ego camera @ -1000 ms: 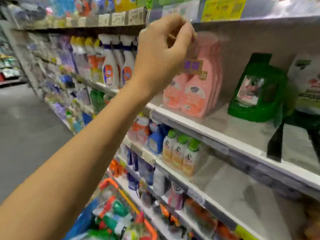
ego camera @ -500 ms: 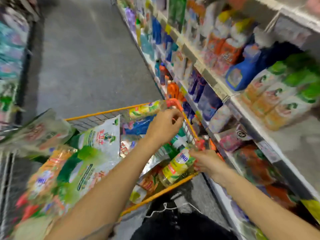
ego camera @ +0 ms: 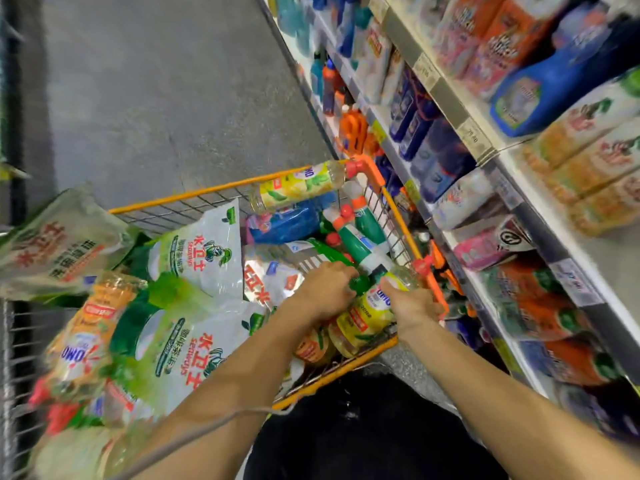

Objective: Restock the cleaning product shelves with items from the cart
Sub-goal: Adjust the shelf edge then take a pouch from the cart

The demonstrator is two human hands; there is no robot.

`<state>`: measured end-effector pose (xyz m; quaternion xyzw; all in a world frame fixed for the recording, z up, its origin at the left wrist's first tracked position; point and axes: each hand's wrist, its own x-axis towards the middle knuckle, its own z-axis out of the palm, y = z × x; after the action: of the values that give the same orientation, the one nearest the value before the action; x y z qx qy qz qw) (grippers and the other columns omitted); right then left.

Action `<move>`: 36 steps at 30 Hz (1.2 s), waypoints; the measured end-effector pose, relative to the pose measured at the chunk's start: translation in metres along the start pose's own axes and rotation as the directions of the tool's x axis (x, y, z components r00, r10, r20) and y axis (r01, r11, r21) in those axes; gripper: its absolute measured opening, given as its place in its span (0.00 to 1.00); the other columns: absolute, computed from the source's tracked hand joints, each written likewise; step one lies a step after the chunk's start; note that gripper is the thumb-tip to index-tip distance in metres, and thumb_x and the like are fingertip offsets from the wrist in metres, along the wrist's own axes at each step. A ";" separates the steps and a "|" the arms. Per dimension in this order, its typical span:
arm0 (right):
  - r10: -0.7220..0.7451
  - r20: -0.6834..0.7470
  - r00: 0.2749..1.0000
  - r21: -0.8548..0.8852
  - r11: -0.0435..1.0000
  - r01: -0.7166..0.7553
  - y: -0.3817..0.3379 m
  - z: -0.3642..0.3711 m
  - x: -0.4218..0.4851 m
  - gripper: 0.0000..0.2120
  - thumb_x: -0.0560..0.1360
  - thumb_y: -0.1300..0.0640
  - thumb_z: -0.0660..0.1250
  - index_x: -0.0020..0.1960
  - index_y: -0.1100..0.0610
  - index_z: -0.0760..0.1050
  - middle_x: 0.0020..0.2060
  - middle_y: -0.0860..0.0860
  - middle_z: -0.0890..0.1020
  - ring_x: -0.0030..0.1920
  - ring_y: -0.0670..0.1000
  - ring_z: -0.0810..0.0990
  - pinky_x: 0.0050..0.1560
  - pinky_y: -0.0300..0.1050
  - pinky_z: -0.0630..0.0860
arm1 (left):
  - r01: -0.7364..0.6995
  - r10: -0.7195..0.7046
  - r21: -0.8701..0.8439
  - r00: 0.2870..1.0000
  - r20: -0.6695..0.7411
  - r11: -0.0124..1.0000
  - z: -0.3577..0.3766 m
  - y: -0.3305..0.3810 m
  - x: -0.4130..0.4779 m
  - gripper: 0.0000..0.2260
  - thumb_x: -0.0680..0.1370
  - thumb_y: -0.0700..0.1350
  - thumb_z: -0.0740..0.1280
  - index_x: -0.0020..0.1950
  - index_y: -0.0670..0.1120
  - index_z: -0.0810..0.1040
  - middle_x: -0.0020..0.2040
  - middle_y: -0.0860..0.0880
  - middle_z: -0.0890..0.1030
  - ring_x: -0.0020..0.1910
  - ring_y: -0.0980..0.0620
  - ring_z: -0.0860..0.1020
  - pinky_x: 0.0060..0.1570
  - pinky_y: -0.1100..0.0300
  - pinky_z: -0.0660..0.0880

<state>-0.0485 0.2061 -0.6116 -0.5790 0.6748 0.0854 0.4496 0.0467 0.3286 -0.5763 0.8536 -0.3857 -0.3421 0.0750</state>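
Observation:
The orange wire cart (ego camera: 207,192) is packed with cleaning goods. In its near right corner lies a yellow OMO bottle (ego camera: 363,317). My left hand (ego camera: 323,294) curls over the bottle from the left, fingertips by a dark green end piece (ego camera: 360,283). My right hand (ego camera: 412,306) grips the same bottle from the right, against the cart's side rail. Just beyond my hands lie green-and-white bottles with orange caps (ego camera: 356,239). The cleaning product shelves (ego camera: 483,152) run along the right.
White-and-green refill pouches (ego camera: 194,261) fill the cart's middle and left. Another OMO bottle (ego camera: 298,186) rests across the far rim, above a blue pouch (ego camera: 287,224). Grey aisle floor (ego camera: 156,98) stretches ahead. Shelf tiers hold orange, blue and pink products.
My left hand came down from the pink bottles on the upper shelf into the cart. My right hand has come in, and both now close on the yellow bottle.

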 end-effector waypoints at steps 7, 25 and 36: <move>-0.062 -0.051 0.997 0.166 0.984 0.070 -0.003 -0.005 -0.022 0.38 0.66 0.52 0.80 0.67 0.67 0.65 0.58 0.60 0.75 0.59 0.62 0.76 0.53 0.49 0.74 | -0.034 0.037 -0.105 0.999 0.027 0.994 -0.003 -0.006 -0.001 0.27 0.77 0.54 0.67 0.73 0.45 0.67 0.69 0.44 0.72 0.66 0.45 0.70 0.64 0.52 0.69; -0.788 0.349 0.507 0.608 0.602 0.517 -0.075 -0.126 -0.078 0.23 0.69 0.56 0.70 0.62 0.46 0.70 0.57 0.51 0.82 0.57 0.50 0.82 0.55 0.47 0.79 | -0.206 -0.046 -0.916 0.971 -0.236 0.344 -0.064 0.063 -0.040 0.21 0.73 0.50 0.73 0.62 0.43 0.78 0.56 0.45 0.83 0.53 0.48 0.82 0.52 0.54 0.80; -0.838 -0.031 0.545 0.697 0.373 0.612 -0.027 -0.226 -0.125 0.22 0.72 0.56 0.71 0.64 0.47 0.71 0.55 0.47 0.84 0.56 0.47 0.82 0.51 0.43 0.80 | -0.516 0.351 -0.698 0.855 -0.382 0.496 -0.107 0.166 -0.053 0.27 0.63 0.59 0.74 0.56 0.49 0.75 0.51 0.53 0.84 0.50 0.53 0.82 0.50 0.56 0.80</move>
<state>-0.1490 0.1420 -0.3815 -0.6052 0.2428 -0.2627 0.7112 -0.0100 0.2367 -0.4026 0.6363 -0.3914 -0.3614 0.5579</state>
